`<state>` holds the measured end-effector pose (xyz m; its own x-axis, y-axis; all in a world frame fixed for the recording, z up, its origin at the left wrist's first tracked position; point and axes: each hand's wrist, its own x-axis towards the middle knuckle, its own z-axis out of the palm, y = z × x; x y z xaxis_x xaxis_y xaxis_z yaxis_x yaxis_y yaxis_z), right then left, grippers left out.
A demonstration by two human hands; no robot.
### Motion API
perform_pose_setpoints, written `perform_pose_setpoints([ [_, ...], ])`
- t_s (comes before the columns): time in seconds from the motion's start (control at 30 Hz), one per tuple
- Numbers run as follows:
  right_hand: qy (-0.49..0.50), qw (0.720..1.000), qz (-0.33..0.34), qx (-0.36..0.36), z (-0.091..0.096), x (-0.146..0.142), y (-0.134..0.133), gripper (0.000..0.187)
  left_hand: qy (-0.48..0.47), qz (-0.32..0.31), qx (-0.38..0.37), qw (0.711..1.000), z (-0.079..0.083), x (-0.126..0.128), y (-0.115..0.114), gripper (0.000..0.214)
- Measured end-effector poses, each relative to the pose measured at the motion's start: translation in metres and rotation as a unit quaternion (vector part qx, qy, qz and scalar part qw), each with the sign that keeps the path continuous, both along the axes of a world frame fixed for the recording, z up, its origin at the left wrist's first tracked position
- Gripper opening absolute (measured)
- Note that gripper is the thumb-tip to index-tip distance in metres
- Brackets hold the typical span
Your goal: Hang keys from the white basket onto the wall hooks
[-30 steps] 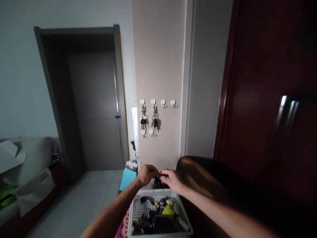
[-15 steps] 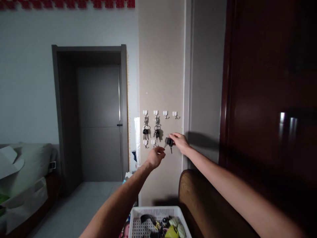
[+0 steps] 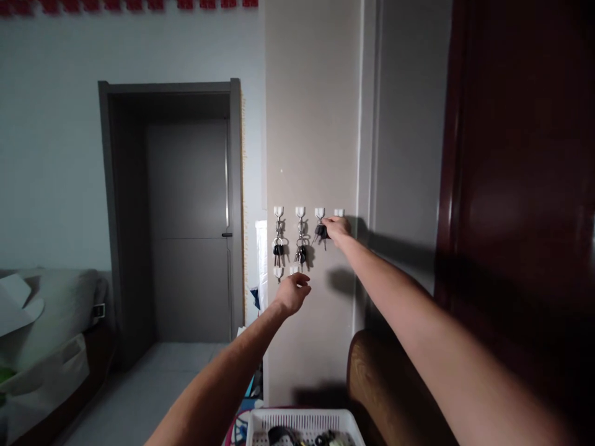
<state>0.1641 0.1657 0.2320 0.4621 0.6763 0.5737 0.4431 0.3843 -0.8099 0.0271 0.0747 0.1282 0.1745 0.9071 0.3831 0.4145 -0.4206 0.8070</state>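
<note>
My right hand (image 3: 338,229) pinches a bunch of keys (image 3: 320,232) with black heads, right at the third white wall hook (image 3: 320,212) of the upper row. Whether the ring sits on that hook I cannot tell. Behind my right hand the fourth hook (image 3: 339,213) is partly covered. My left hand (image 3: 294,293) hovers in front of the lower row with its fingers loosely curled and apart, nothing in them. Two more key bunches hang to the left: one (image 3: 277,248) from the first hook (image 3: 279,212), another (image 3: 301,251) from the second hook (image 3: 300,212).
Below stands a white plastic basket (image 3: 302,421) with mixed small items. A brown wooden chair back (image 3: 372,365) rises at its right. Lower hooks (image 3: 278,272) sit under the hanging keys. A grey door (image 3: 186,229) is at left, a dark red door (image 3: 520,155) at right.
My right hand has lifted the keys up to the third upper hook, away from my left hand. My left hand stays low. The view has shifted slightly left.
</note>
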Motion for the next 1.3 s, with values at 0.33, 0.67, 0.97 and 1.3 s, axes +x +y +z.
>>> perform_pose_setpoints([
  [0.33,-0.137,0.988,-0.052,-0.044,-0.031,0.004,-0.023,0.024,0.014,-0.008,-0.028,0.999,-0.029,-0.009,-0.011,0.028],
  [0.67,-0.454,0.797,0.312,-0.249,-0.218,-0.008,-0.16,0.02,0.225,-0.026,-0.144,0.963,-0.17,-0.05,-0.067,0.027],
  [0.97,-0.624,0.64,0.343,-0.287,-0.255,-0.013,-0.171,0.023,0.415,-0.008,-0.127,0.901,-0.197,-0.054,-0.086,0.03],
  [1.3,-0.642,0.621,0.348,-0.285,-0.255,-0.012,-0.172,0.023,0.423,-0.04,-0.098,0.9,-0.203,-0.051,-0.079,0.023],
])
